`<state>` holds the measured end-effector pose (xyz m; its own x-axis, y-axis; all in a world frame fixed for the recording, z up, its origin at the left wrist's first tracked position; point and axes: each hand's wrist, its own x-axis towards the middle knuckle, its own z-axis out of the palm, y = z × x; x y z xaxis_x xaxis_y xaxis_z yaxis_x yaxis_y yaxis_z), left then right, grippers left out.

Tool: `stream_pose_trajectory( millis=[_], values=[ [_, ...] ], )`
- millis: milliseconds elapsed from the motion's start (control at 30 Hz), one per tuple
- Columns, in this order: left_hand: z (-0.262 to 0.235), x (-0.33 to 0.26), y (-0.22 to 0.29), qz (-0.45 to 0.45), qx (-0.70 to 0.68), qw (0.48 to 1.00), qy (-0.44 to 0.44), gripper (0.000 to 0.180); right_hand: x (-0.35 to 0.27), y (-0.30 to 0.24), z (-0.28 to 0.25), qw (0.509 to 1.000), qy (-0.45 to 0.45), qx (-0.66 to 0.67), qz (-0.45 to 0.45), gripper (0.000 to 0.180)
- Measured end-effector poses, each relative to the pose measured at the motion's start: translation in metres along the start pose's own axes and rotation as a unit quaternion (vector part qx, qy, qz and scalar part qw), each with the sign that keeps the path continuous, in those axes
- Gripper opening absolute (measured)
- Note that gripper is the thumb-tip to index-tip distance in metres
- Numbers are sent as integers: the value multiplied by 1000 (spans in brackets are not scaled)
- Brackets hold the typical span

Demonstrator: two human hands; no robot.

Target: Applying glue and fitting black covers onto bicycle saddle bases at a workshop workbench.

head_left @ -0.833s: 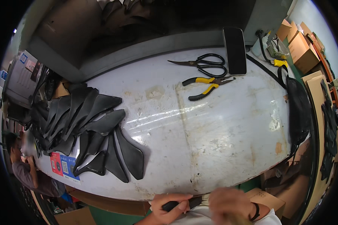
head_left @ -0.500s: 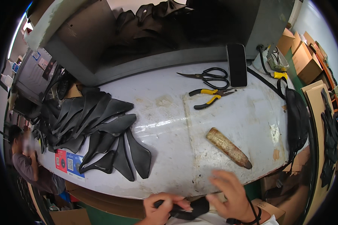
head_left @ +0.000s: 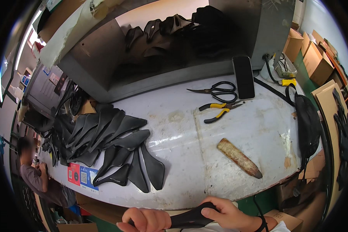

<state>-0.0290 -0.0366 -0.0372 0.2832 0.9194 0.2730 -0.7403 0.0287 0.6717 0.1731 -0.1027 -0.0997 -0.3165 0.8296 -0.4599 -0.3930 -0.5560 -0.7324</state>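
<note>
Holding stage, by the look of it: black saddle cover [head_left: 191, 218] at the near bench [head_left: 181, 170] edge, left hand [head_left: 147, 219] and right hand [head_left: 228, 214] both clamped on it. Next probably needs the tapered wooden tool [head_left: 239, 157] (lying just ahead).

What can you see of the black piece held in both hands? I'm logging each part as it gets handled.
The black piece is a long, narrow, slightly curved shape with a smooth matte surface, like moulded plastic or leather. It lies roughly level at the lower edge of the view, just in front of the white table. The left hand wraps its left end; the right hand holds its right end, thumb on top. Only its middle shows, and its underside is hidden. It resembles the black pieces piled on the table.
</note>
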Motion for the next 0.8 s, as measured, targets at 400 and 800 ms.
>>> stream_pose_trajectory(
  millis=[400,800],
  values=[
    [-32,-10,-93,-21,214,966,143,82,21,-28,15,729,214,-389,-521,20],
    [-17,10,-84,155,229,943,185,57,11,-7,28,852,178,-276,-408,17]
  ],
)
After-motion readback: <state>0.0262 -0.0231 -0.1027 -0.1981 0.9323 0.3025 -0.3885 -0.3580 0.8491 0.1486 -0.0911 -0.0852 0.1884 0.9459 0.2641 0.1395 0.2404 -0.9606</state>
